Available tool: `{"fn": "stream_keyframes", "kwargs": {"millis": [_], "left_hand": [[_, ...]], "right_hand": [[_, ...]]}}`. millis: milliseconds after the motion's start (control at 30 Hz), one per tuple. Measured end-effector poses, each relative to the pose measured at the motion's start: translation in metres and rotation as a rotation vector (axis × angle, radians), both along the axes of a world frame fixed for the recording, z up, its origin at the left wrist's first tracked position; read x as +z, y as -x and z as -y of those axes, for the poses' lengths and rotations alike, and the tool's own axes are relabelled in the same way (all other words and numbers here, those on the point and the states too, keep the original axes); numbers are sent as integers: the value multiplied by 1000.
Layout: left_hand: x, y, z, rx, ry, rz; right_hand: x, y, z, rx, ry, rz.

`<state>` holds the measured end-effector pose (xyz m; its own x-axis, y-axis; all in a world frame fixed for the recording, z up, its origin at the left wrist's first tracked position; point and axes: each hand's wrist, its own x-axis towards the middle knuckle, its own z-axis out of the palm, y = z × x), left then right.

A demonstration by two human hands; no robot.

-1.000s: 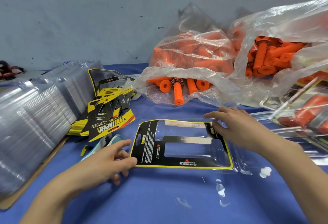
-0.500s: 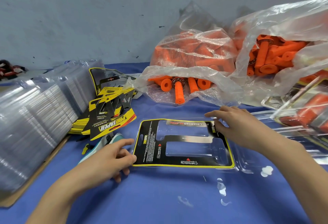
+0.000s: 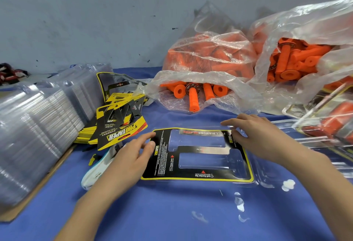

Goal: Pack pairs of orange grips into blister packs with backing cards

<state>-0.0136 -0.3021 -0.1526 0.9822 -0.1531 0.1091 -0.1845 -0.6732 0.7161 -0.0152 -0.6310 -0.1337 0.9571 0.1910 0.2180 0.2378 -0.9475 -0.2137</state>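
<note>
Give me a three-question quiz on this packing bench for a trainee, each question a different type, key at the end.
1. True or false: the two cavities of the blister pack in front of the person already hold orange grips.
2. Where does the loose pile of backing cards lie? A) left of the blister pack B) right of it C) under the person's right arm
3. Short answer: which hand touches the pack's left edge?
Key: 1 false, both cavities are empty and the orange grips lie in clear bags; 2 A; 3 the left hand.
</note>
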Motion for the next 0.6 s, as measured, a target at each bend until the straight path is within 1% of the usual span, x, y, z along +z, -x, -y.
{"fn": "stream_keyframes", "kwargs": {"millis": [167, 400, 500, 600], "left_hand": [[-1, -7, 8, 34, -114, -11], [-5, -10, 9, 53, -150, 4], [-5, -10, 9, 70, -175, 37], [-5, -9, 10, 59, -166, 50]], "right_hand": [[-2, -1, 0, 4, 7, 10], [-2, -2, 1, 15, 3, 19], [-2, -2, 2, 17, -4, 22], [-2, 0, 1, 17, -5, 27]]}}
